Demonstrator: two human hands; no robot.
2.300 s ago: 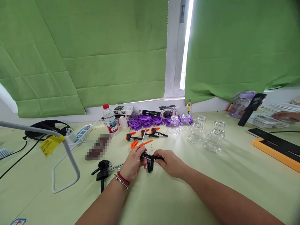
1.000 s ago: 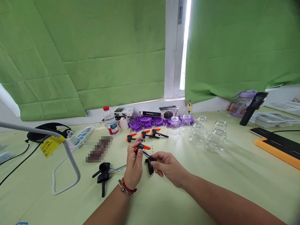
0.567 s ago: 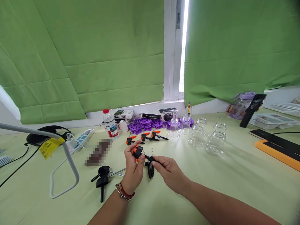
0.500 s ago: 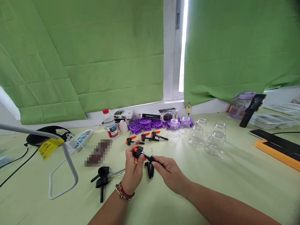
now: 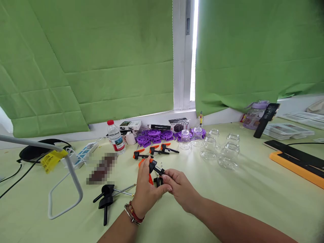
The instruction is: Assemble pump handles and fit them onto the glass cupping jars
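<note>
Over the table, my left hand (image 5: 144,190) is closed around the head of a black-and-orange part with a metal rod (image 5: 153,166), its thumb stretched towards my other hand. My right hand (image 5: 181,189) grips the black handle end of that same part, and its fingertips hide the tip. Below the hands lie black pieces (image 5: 158,182), partly covered. Just beyond, similar black-and-orange parts (image 5: 160,152) lie in a row, with tiny light bits (image 5: 161,164) nearer me. Two black caps with metal rods (image 5: 105,201) rest left of my left wrist.
Purple wheel-shaped pieces (image 5: 154,135), small boxes (image 5: 130,126) and a water bottle (image 5: 116,139) stand at the back. Several clear glass jars (image 5: 229,157) are right of centre. A grey metal frame (image 5: 79,189) and a power strip (image 5: 87,152) are at left, an orange-and-black device (image 5: 298,167) at right.
My left hand has turned, its thumb moving from the part's head across to my right hand. More orange shows below its fingers. The view has shifted slightly.
</note>
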